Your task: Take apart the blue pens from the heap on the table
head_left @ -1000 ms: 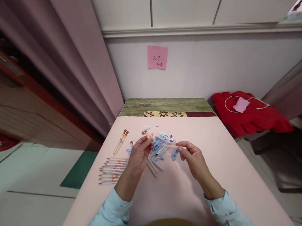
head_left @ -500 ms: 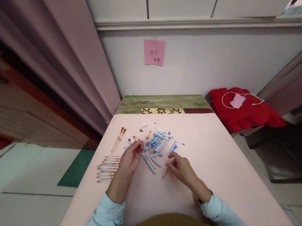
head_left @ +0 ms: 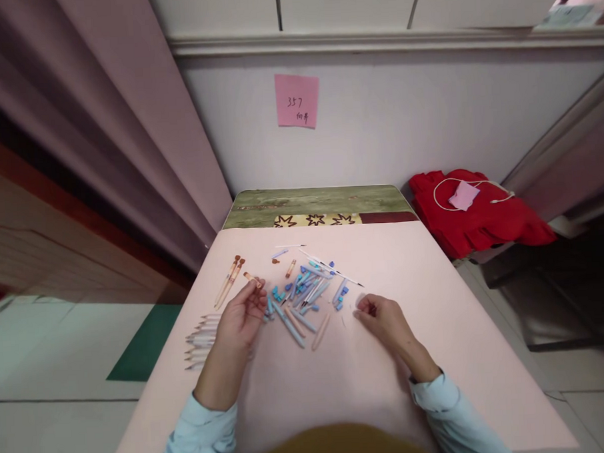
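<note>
A heap of loose blue and beige pen parts (head_left: 307,290) lies in the middle of the pink table (head_left: 435,294). My left hand (head_left: 240,317) hovers at the heap's left edge, with a small brown-tipped pen cap (head_left: 251,277) pinched in its fingertips. My right hand (head_left: 383,318) rests on the table to the right of the heap, fingers curled in a pinch; what it holds is too small to name. A beige pen barrel (head_left: 320,331) lies on the table between my hands. Left of my left hand lies a row of assembled pens (head_left: 201,341).
Two brown-capped pens (head_left: 228,281) lie apart at the table's left. A green patterned table (head_left: 316,206) adjoins the far edge, under a wall with a pink sticky note (head_left: 297,100). Red cloth (head_left: 476,212) with a white cable sits to the right; curtains hang left.
My right hand laid the beige barrel down on the table and drew back to the right. My left hand moved left, away from the heap, with a brown-tipped cap in its fingertips.
</note>
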### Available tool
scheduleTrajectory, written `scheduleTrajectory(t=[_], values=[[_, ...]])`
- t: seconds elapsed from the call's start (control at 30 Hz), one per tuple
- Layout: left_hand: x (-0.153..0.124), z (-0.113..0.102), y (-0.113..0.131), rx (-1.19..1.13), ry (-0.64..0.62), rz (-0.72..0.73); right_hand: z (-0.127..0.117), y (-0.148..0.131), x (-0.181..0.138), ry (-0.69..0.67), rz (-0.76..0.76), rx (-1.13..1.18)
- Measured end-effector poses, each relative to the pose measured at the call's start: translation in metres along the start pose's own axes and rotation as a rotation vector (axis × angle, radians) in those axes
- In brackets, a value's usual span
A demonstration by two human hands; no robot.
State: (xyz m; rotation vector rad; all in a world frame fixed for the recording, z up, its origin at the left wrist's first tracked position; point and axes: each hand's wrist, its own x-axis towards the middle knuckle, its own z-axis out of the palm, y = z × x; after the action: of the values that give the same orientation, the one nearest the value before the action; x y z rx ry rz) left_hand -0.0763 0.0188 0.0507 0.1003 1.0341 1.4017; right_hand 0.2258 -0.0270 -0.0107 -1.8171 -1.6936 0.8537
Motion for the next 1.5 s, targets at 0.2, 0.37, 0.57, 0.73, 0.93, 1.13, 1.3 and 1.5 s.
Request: scheduleTrajectory(t=[0.2,0.37,0.57,0.73,0.93,1.13,1.3,1.5], values=[[-0.002,0.009,-0.005,-0.011,-0.012,0.011,0.024,-0.022,-0.006,-0.087,0.012,-0.152],[-0.006,0.024,-0.025,-0.019,-0.05,-0.076,0.029,-0.036,-0.003,-0.127,0.006,-0.41],[-0.007,0.027,-0.029,-0.01,-0.09,-0.077,0.023,-0.039,-0.003,-0.141,-0.058,-0.55],[-0.007,0.025,-0.024,-0.033,-0.078,-0.055,0.019,-0.045,0.002,-0.177,-0.022,-0.548],[-0.008,0.03,-0.025,-0.043,-0.063,-0.063,0.022,-0.052,0.009,-0.23,-0.059,-0.577],[-0.017,0.045,-0.036,-0.069,-0.09,-0.186,0.003,-0.054,0.011,-0.082,-0.063,-0.129],[-0.033,0.062,-0.044,-0.085,-0.145,-0.279,-0.021,-0.082,0.014,-0.083,-0.049,0.612],[-0.044,0.066,-0.054,-0.103,-0.27,-0.368,-0.021,-0.117,0.006,0.07,-0.125,1.024]])
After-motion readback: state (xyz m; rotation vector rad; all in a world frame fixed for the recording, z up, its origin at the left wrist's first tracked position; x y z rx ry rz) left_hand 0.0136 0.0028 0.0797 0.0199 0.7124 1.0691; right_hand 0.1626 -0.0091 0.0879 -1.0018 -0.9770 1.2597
